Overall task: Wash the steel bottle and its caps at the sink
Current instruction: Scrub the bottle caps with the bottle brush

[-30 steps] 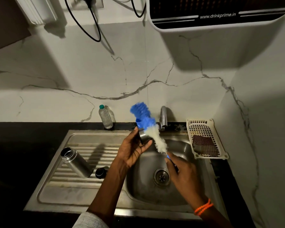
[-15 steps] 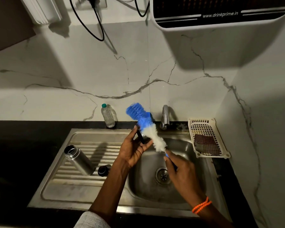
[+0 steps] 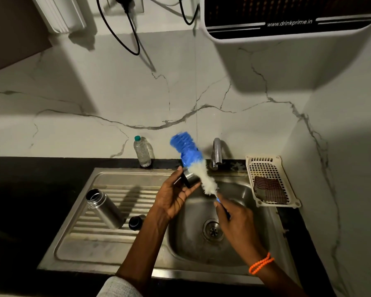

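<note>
My left hand (image 3: 174,195) holds a steel cap (image 3: 187,179) with a black rim over the left edge of the sink basin (image 3: 251,239). My right hand (image 3: 234,219) grips the handle of a bottle brush (image 3: 198,166) whose white bristles lie against the cap, its blue head pointing up toward the wall. The open steel bottle (image 3: 104,209) stands tilted on the ribbed drainboard (image 3: 88,230), apart from both hands. A small black cap (image 3: 135,222) sits beside the bottle's base.
A tap (image 3: 216,154) stands behind the basin, with no water seen running. A clear plastic bottle (image 3: 142,151) with a green cap stands on the dark counter by the wall. A white slotted tray (image 3: 272,181) holding a brown scrub pad sits right of the sink.
The brush has shifted slightly along the steel cap between frames, its blue head swinging a little. Both hands stay over the basin; the bottle and black cap have not moved.
</note>
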